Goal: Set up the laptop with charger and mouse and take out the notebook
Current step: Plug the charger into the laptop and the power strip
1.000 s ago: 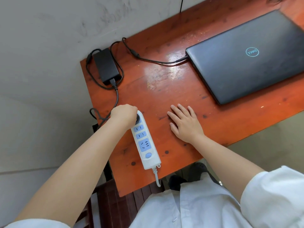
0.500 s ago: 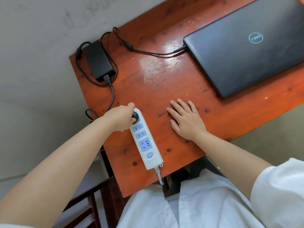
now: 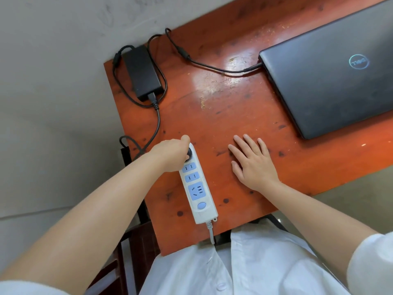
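Note:
A closed dark laptop (image 3: 331, 71) lies at the right of the red-brown wooden table (image 3: 223, 116). The black charger brick (image 3: 142, 72) sits at the table's far left corner, and its thin cable (image 3: 214, 68) is plugged into the laptop's left side. A white power strip (image 3: 197, 188) with blue sockets lies near the front edge. My left hand (image 3: 170, 153) is closed around the charger's black plug (image 3: 189, 155) at the strip's top socket. My right hand (image 3: 253, 165) rests flat on the table, fingers apart, right of the strip. No mouse or notebook is in view.
The charger's mains cord (image 3: 157, 122) runs down the table's left side and loops over the edge. A grey wall borders the table on the left. A dark wooden chair (image 3: 136, 241) stands below the table's front left corner. The strip's own cord (image 3: 211, 233) hangs off the front edge.
My left hand has pulled back a little to the left on the plug, so more of the plug shows in the top socket. My right hand has stayed flat.

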### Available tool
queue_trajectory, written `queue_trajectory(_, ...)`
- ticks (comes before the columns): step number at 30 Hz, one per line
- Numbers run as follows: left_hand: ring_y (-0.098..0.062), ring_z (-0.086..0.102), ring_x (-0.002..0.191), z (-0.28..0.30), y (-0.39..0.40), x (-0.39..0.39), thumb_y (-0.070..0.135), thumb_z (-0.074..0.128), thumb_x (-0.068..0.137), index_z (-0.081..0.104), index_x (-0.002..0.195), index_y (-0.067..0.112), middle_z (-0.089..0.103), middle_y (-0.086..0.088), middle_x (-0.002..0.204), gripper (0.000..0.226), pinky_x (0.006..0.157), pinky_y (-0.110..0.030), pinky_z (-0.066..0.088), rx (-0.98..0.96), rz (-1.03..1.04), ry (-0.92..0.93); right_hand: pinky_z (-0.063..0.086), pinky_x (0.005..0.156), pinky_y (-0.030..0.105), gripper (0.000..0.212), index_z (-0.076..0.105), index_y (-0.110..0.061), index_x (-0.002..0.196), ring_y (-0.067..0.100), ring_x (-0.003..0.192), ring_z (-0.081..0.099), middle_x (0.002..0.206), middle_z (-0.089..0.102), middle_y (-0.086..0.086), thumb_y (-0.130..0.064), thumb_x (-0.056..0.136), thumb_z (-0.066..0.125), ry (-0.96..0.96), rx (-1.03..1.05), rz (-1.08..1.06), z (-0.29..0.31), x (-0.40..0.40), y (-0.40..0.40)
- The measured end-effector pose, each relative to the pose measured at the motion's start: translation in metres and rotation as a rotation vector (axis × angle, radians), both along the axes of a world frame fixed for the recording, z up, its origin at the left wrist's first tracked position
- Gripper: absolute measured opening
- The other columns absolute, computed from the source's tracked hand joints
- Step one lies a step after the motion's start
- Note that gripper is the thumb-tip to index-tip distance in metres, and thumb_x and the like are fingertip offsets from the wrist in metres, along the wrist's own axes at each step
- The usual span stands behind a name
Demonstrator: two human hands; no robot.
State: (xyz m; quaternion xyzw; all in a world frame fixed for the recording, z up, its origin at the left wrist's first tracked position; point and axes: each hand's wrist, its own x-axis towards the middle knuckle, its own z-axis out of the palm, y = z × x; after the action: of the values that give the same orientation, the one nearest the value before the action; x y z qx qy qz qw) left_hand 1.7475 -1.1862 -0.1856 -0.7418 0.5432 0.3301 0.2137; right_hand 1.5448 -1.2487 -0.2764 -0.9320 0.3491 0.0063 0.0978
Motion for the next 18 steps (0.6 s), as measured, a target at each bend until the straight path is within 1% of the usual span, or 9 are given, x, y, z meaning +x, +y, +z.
queue_trajectory(5, -0.014, 0.031, 0.049, 0.002, 0.002, -0.004, 0.008, 0.042, 0.096, 0.028, 0.094, 0.01, 0.035, -0.002, 0.06, 0.014, 0.044, -0.027, 0.023, -0.031, 0.068, -0.01, 0.029, 0.106, 0.047, 0.051, 0.064, -0.014, 0.117, 0.033, 0.121, 0.056, 0.129, 0.062, 0.011, -0.035, 0.083, 0.032, 0.037, 0.032, -0.002, 0.005, 0.001, 0.001)
queue_trajectory(7, -0.014, 0.032, 0.05, 0.003, 0.002, -0.006, 0.009, 0.042, 0.096, 0.035, 0.104, 0.007, 0.035, -0.002, 0.06, 0.011, 0.044, -0.027, 0.023, -0.046, 0.085, -0.032, 0.038, 0.105, 0.049, 0.051, 0.064, -0.014, 0.117, 0.034, 0.121, 0.056, 0.128, 0.062, 0.012, -0.035, 0.083, 0.031, 0.067, 0.076, -0.003, 0.01, 0.001, 0.003)
queue_trajectory(8, -0.015, 0.034, 0.05, 0.004, 0.001, -0.007, 0.01, 0.041, 0.096, 0.037, 0.111, 0.004, 0.036, -0.002, 0.061, 0.016, 0.044, -0.027, 0.024, -0.043, 0.082, -0.051, 0.04, 0.102, 0.053, 0.052, 0.064, -0.014, 0.117, 0.035, 0.121, 0.056, 0.128, 0.063, 0.012, -0.035, 0.083, 0.031, 0.087, 0.099, -0.004, 0.013, 0.002, 0.004)
queue_trajectory(9, -0.017, 0.036, 0.053, 0.007, 0.001, -0.008, 0.01, 0.041, 0.097, 0.037, 0.116, 0.002, 0.037, -0.002, 0.062, 0.022, 0.044, -0.027, 0.024, -0.034, 0.07, -0.069, 0.04, 0.1, 0.057, 0.053, 0.064, -0.013, 0.117, 0.035, 0.122, 0.055, 0.129, 0.062, 0.012, -0.035, 0.083, 0.03, 0.093, 0.113, 0.0, 0.015, 0.001, 0.004)
queue_trajectory(11, -0.024, 0.045, 0.067, 0.014, 0.001, -0.014, 0.012, 0.04, 0.097, 0.038, 0.121, 0.002, 0.047, -0.005, 0.073, 0.026, 0.046, -0.027, 0.028, -0.025, 0.029, -0.121, 0.032, 0.107, 0.056, 0.056, 0.059, -0.013, 0.124, 0.034, 0.13, 0.046, 0.138, 0.054, 0.012, -0.037, 0.085, 0.026, 0.075, 0.163, 0.009, 0.019, 0.001, 0.006)
queue_trajectory(13, -0.028, 0.054, 0.086, 0.022, -0.001, -0.023, 0.012, 0.041, 0.097, 0.044, 0.121, 0.006, 0.06, -0.009, 0.1, 0.025, 0.059, -0.03, 0.036, -0.027, -0.035, -0.245, 0.018, 0.116, 0.048, 0.05, 0.046, -0.015, 0.135, 0.027, 0.142, 0.027, 0.151, 0.036, 0.006, -0.035, 0.092, 0.03, 0.07, 0.204, 0.005, 0.025, 0.0, 0.002)
queue_trajectory(14, -0.029, 0.057, 0.096, 0.023, -0.002, -0.029, 0.011, 0.043, 0.096, 0.048, 0.121, 0.008, 0.061, -0.008, 0.113, 0.025, 0.067, -0.031, 0.038, -0.03, -0.066, -0.31, 0.015, 0.118, 0.044, 0.046, 0.042, -0.016, 0.137, 0.023, 0.144, 0.022, 0.153, 0.03, 0.003, -0.031, 0.095, 0.035, 0.06, 0.223, 0.024, 0.028, -0.001, -0.002)
queue_trajectory(16, -0.028, 0.055, 0.112, 0.024, -0.005, -0.045, 0.011, 0.048, 0.094, 0.051, 0.121, 0.011, 0.057, -0.008, 0.123, 0.028, 0.083, -0.035, 0.042, -0.086, -0.087, -0.387, 0.021, 0.116, 0.039, 0.044, 0.041, -0.013, 0.138, 0.022, 0.142, 0.025, 0.153, 0.031, 0.005, -0.02, 0.095, 0.044, -0.018, 0.276, 0.035, 0.04, -0.004, -0.015)
queue_trajectory(18, -0.03, 0.05, 0.118, 0.028, -0.015, -0.067, 0.014, 0.05, 0.094, 0.045, 0.126, 0.011, 0.052, -0.011, 0.128, 0.033, 0.092, -0.038, 0.044, -0.195, -0.045, -0.358, 0.028, 0.114, 0.037, 0.045, 0.044, -0.009, 0.136, 0.025, 0.138, 0.032, 0.15, 0.036, 0.007, -0.012, 0.091, 0.049, -0.15, 0.326, -0.014, 0.06, -0.011, -0.03)
